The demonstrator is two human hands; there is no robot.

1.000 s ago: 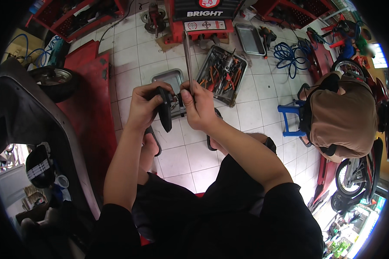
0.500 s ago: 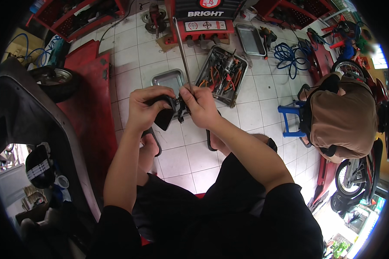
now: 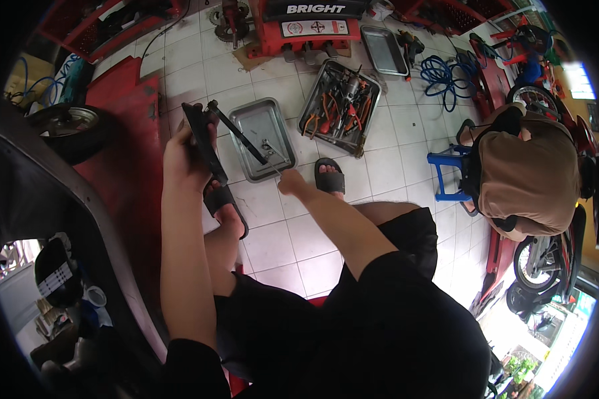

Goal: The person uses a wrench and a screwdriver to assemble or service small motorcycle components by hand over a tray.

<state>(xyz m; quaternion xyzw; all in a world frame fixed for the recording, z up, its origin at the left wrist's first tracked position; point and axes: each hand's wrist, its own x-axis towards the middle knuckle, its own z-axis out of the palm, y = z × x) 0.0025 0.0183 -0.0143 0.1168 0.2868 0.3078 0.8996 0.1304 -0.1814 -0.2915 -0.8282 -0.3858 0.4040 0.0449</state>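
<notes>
Both hands are busy over the tiled floor. Left hand (image 3: pixel 188 158) is clenched around a flat black part (image 3: pixel 203 143), a long narrow piece that stands nearly upright out of the fist, its upper end at about 12 o'clock from the knuckles. From that upper end a thin dark rod (image 3: pixel 241 136) slants down toward 4 o'clock, across the empty steel tray (image 3: pixel 254 166), ending near the right hand (image 3: pixel 291 181). Right hand is pinched shut close to the rod's lower tip; whether the fingers actually grip it or only a small bit beside it I cannot tell.

Judging by its look, the black part is rigid and fairly light, probably greasy, so a full-palm wrap round its lower half seems the safest hold. The rod looks stiff, slim and likely slick; it would be best taken near an end, where twisting is easier.

At 1 o'clock from the steel tray lies a tool tray (image 3: pixel 340 106) full of pliers and screwdrivers. A seated person in a brown shirt (image 3: pixel 529 174) works at 3 o'clock, well apart.
</notes>
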